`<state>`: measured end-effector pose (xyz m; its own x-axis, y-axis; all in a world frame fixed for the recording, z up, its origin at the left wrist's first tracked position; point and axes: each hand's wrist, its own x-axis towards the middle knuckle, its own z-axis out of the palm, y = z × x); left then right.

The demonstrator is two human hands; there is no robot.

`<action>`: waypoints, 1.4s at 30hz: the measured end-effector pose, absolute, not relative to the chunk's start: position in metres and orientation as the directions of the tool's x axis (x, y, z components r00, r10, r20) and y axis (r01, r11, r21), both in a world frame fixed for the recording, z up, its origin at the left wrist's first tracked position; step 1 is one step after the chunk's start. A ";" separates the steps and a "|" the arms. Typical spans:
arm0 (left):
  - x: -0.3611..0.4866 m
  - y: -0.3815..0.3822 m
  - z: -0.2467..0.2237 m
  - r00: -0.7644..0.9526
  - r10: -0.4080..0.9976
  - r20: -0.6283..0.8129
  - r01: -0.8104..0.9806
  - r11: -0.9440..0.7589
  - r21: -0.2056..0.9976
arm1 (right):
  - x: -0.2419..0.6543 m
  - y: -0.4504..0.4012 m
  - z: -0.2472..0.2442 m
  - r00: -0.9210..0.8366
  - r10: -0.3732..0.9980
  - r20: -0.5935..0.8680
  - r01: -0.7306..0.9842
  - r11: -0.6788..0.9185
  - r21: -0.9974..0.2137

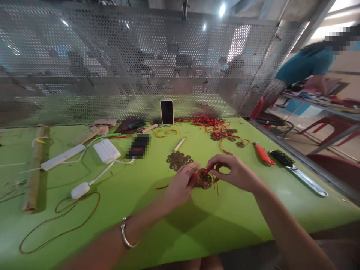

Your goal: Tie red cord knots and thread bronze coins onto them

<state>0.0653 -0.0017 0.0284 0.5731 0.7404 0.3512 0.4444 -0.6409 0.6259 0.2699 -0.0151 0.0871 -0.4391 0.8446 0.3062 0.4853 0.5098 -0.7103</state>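
Note:
A small bundle of round brass-coloured coins (206, 179) tied with red cord lies low over the green table, between my two hands. My left hand (180, 184), coming in from the left with a silver bangle on the wrist, closes its fingers on the bundle's left side. Thumb and forefinger of my right hand (236, 172) pinch the red cord (206, 170) at the bundle's upper right. Loose cord ends hang from it towards the table. Just beyond my left fingers lies a pile of loose coins (177, 160).
Behind the pile are a pencil-like stick (179, 144) and red cords with coins (222, 134). A red-handled tool (263, 154) and a brush (298, 174) lie right. White adapters (107, 150) with cables, a phone (167, 112) and a perforated metal screen (140, 75) surround the work area. A person bends at far right.

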 end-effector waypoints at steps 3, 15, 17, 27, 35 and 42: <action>0.064 0.002 0.026 0.600 0.733 0.321 0.540 -0.667 0.513 | 0.265 -0.017 0.084 -0.438 0.844 0.311 0.608 0.533 -0.589; 0.010 -0.019 0.037 0.588 0.809 -0.012 0.787 -0.569 0.239 | 0.228 -0.015 0.045 -0.625 0.761 0.173 0.598 0.609 -0.521; 0.005 -0.020 0.037 0.594 0.804 -0.018 0.792 -0.580 0.189 | 0.226 -0.015 0.047 -0.651 0.741 0.164 0.588 0.629 -0.508; 0.035 -0.022 0.040 0.672 0.701 0.241 0.636 -0.712 0.297 | 0.231 -0.018 0.040 -0.640 0.737 0.219 0.613 0.661 -0.433; 0.060 -0.020 0.016 0.767 0.599 0.230 0.554 -0.799 0.233 | 0.287 -0.005 0.027 -0.468 0.837 0.283 0.794 0.539 -0.280; 0.063 -0.014 -0.008 0.816 0.556 0.162 0.547 -0.831 0.100 | 0.358 0.072 0.007 0.105 0.958 0.267 0.972 -0.042 -0.230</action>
<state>0.0633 -0.0145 -0.0077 0.8155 0.5556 0.1620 0.5466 -0.8314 0.0999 0.3580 0.0725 0.0072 0.1050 0.9578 0.2674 0.9722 -0.0423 -0.2302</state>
